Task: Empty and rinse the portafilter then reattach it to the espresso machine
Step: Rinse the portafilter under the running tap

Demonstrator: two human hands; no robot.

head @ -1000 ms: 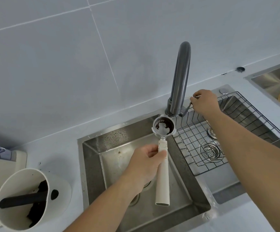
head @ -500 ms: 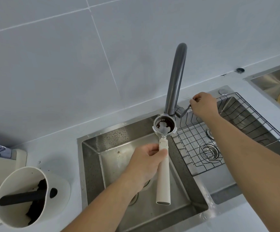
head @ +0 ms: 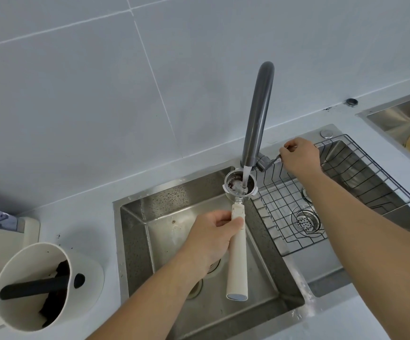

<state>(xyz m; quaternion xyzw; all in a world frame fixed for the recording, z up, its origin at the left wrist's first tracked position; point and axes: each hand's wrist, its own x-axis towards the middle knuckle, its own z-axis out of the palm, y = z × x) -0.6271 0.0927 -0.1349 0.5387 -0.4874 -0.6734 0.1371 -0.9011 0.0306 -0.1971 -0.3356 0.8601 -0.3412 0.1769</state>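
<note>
Your left hand [head: 213, 231] has its grip closed around the white handle of the portafilter [head: 239, 186], held over the sink [head: 135, 231] with water from the grey tap [head: 258, 114] running into it. Your right hand [head: 299, 158] pinches the tap lever [head: 274, 159]. A white bin [head: 10, 303] sits at the desk's left edge. No readable writing.

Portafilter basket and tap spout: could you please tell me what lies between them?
In the head view, a water stream runs from the spout into the basket.
</note>
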